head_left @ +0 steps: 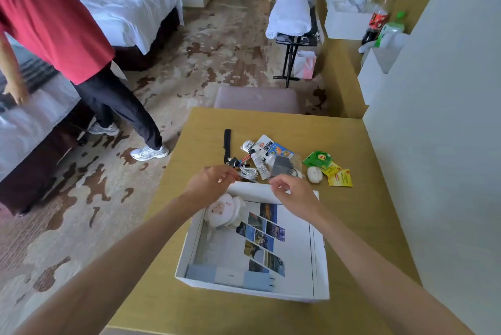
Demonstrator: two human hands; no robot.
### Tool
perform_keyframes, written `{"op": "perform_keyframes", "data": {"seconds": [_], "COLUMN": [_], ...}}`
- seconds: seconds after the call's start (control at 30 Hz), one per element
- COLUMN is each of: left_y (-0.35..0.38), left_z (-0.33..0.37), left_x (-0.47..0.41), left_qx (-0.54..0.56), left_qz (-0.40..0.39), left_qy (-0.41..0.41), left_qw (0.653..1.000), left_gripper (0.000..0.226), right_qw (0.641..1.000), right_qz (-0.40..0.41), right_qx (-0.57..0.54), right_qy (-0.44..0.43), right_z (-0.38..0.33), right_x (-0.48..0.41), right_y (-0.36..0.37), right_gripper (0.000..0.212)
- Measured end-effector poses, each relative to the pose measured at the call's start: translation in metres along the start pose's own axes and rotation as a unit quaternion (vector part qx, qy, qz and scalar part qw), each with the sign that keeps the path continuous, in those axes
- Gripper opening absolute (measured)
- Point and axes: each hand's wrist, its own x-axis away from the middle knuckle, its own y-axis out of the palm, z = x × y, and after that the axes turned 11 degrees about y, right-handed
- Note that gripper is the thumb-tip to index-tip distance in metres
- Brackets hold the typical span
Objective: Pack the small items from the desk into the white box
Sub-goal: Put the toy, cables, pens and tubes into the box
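Forearms cross the white box [233,288]; left hand [214,182] and right hand [292,193] hide its far rim, each grip curled, on what I cannot tell.

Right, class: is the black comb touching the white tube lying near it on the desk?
Apart. The head view shows a strip of bare desk between the black comb and the white tube.

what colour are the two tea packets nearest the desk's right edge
The tea packets are yellow, seen in the head view.
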Motion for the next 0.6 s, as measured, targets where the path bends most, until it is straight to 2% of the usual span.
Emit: {"op": "perform_keyframes", "data": {"seconds": [0.2, 0.33, 0.43, 0.53, 0.6], "left_y": [-0.007, 0.001, 0.013, 0.024, 0.031], "left_z": [-0.057, -0.099, -0.127, -0.14, -0.143], "left_x": [-0.058, -0.087, -0.099, -0.103, -0.104], "left_qx": [0.016, -0.021, -0.014, -0.032, -0.043], "left_qz": [-0.007, -0.105, -0.154, -0.221, -0.24], "left_qy": [-0.076, -0.101, -0.058, 0.02, 0.048], "left_qw": [0.997, 0.989, 0.986, 0.974, 0.969], "left_gripper": [0.023, 0.029, 0.028, 0.023, 0.024], "right_qw": [0.999, 0.993, 0.978, 0.958, 0.945], "right_qz": [0.004, -0.028, -0.073, -0.104, -0.101], "right_qx": [0.027, 0.082, 0.154, 0.244, 0.294], "right_qy": [0.03, 0.083, 0.118, 0.112, 0.104], "right_z": [-0.01, -0.015, -0.009, -0.005, -0.005], "right_x": [-0.056, -0.102, -0.137, -0.161, -0.171], "right_y": [0.006, 0.025, 0.049, 0.07, 0.078], "right_gripper": [0.021, 0.022, 0.024, 0.012, 0.018]}}
